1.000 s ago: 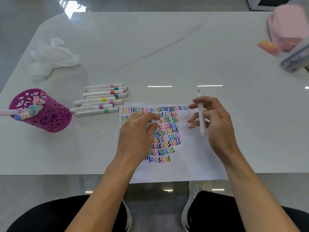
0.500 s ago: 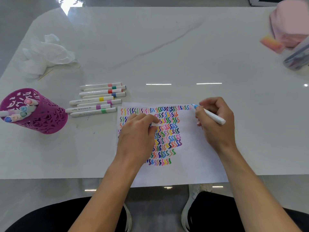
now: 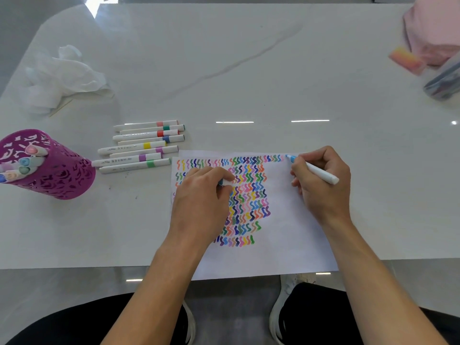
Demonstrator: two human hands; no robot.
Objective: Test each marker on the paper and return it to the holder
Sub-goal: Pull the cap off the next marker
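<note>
A white paper (image 3: 293,220) covered in rows of coloured squiggles lies at the table's front edge. My right hand (image 3: 321,185) grips a white marker (image 3: 321,174), its light blue tip touching the paper's top edge at the right end of the first row. My left hand (image 3: 201,200) rests on the paper's left part and pinches the marker's cap (image 3: 225,182). A purple perforated holder (image 3: 54,170) at the far left contains several markers. Between holder and paper lie several capped white markers (image 3: 139,148) side by side.
Crumpled white tissue (image 3: 62,75) sits at the back left. At the far right are a pink cloth (image 3: 433,33), an orange-pink block (image 3: 405,61) and a clear case (image 3: 443,80). My knees and shoes show below the table edge.
My right hand turned the marker from upright to tip-down and brought its tip to the paper's top row. My left hand stayed on the paper holding the cap.
</note>
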